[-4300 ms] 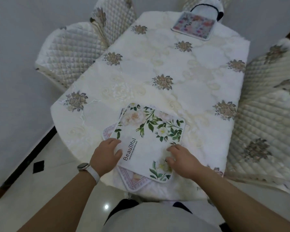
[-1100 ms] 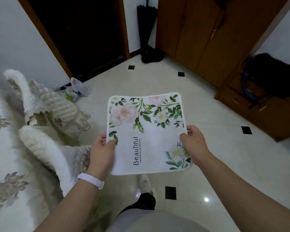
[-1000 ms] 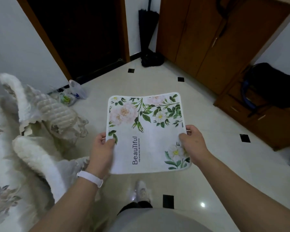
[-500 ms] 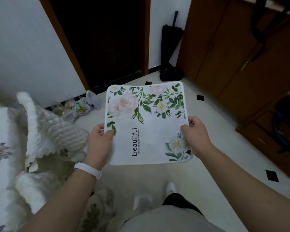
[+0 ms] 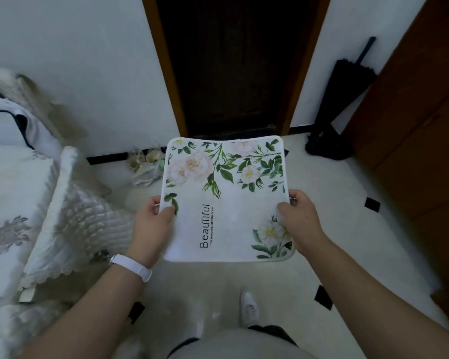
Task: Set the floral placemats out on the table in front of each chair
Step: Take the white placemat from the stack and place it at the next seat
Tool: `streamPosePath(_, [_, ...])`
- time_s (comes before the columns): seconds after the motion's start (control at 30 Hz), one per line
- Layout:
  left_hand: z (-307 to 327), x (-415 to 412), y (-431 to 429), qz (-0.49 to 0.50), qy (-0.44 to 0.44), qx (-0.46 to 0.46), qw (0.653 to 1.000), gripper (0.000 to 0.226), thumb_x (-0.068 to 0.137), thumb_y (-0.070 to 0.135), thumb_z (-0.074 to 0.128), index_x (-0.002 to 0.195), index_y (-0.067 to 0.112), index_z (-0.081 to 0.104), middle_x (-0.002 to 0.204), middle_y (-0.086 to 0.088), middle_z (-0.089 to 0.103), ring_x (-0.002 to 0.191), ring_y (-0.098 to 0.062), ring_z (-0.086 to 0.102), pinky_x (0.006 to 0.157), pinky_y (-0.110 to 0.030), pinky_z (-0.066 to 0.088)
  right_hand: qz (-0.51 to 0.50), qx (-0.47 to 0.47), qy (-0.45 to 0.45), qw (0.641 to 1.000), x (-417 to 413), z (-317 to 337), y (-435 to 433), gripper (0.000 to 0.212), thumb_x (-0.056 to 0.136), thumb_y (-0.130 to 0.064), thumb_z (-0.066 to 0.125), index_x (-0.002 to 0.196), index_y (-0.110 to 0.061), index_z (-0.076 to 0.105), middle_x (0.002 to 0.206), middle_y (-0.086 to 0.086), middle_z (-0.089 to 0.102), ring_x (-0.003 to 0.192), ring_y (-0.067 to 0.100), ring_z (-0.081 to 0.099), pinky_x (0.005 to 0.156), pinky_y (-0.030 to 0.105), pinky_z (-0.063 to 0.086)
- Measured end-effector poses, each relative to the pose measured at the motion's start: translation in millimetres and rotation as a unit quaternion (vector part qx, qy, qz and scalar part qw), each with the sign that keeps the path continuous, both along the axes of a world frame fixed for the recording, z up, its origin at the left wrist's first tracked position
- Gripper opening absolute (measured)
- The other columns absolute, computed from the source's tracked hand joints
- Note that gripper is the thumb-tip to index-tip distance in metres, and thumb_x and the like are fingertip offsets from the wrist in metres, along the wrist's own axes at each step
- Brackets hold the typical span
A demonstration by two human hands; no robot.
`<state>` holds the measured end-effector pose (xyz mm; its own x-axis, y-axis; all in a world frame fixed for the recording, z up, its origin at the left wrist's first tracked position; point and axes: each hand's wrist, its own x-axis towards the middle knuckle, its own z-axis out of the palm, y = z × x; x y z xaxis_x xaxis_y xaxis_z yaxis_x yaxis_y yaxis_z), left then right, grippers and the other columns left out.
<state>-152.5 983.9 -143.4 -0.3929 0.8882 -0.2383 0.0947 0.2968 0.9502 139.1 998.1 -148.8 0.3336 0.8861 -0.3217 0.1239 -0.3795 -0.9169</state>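
Observation:
A white floral placemat (image 5: 226, 203) with pink and white blooms, green leaves and the word "Beautiful" is held flat in the air over the floor. My left hand (image 5: 151, 226) grips its left edge and my right hand (image 5: 300, 220) grips its right edge. The table (image 5: 8, 193) with its cream flowered cloth lies at the left edge of the view. A quilted chair (image 5: 73, 224) stands against it, between the table and the placemat.
A dark doorway (image 5: 233, 63) is straight ahead. A black folded umbrella (image 5: 340, 104) leans by a brown wooden cabinet (image 5: 420, 120) on the right. Small cups and a bag (image 5: 145, 161) sit on the floor by the wall. My foot (image 5: 249, 307) is on the pale tiles.
I lifted the placemat off the stack on the table and turned away. Over the last second the view swung left towards the doorway, with the placemat still in both hands.

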Motion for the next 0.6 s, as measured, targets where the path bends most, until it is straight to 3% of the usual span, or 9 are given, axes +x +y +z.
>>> streamPosePath(0.13, [12, -5, 24, 0.064, -0.019, 0.019, 0.998, 0.015, 0.090, 0.005, 0.059, 0.092, 0.020, 0.063, 0.067, 0.014, 0.073, 0.051, -0.004, 0.067, 0.041, -0.018, 0.048, 0.066, 0.014, 0.007, 0.998, -9, 9, 63, 0.019, 0.082, -0.011, 0.057, 0.090, -0.027, 0.061, 0.087, -0.006, 0.073, 0.079, 0.016, 0.070, 0.064, 0.030, 0.057])
streamPosePath(0.37, [21, -59, 44, 0.158, -0.021, 0.024, 0.987, 0.015, 0.087, 0.009, 0.062, 0.090, 0.023, 0.065, 0.074, 0.009, 0.075, 0.060, -0.011, 0.069, 0.049, -0.025, 0.052, 0.167, 0.016, 0.032, 0.985, -72, 11, 137, 0.022, 0.082, -0.008, 0.057, 0.092, -0.026, 0.063, 0.091, -0.005, 0.074, 0.086, 0.020, 0.071, 0.079, 0.043, 0.059])
streamPosePath(0.5, [21, -103, 58, 0.187, -0.038, 0.023, 0.981, 0.015, 0.080, 0.018, 0.064, 0.094, 0.022, 0.066, 0.090, -0.005, 0.075, 0.076, -0.026, 0.069, 0.064, -0.037, 0.056, 0.204, 0.017, 0.035, 0.978, -123, 9, 172, 0.021, 0.078, -0.013, 0.057, 0.093, -0.027, 0.063, 0.088, -0.007, 0.074, 0.084, 0.018, 0.071, 0.074, 0.040, 0.060])
streamPosePath(0.6, [22, -145, 76, 0.207, -0.030, 0.024, 0.978, 0.013, 0.085, 0.012, 0.063, 0.095, 0.019, 0.066, 0.088, -0.005, 0.076, 0.071, -0.024, 0.070, 0.057, -0.032, 0.055, 0.227, 0.017, 0.036, 0.973, -170, 9, 198, 0.021, 0.076, -0.016, 0.058, 0.092, -0.029, 0.062, 0.083, -0.016, 0.073, 0.078, 0.012, 0.071, 0.066, 0.032, 0.056])
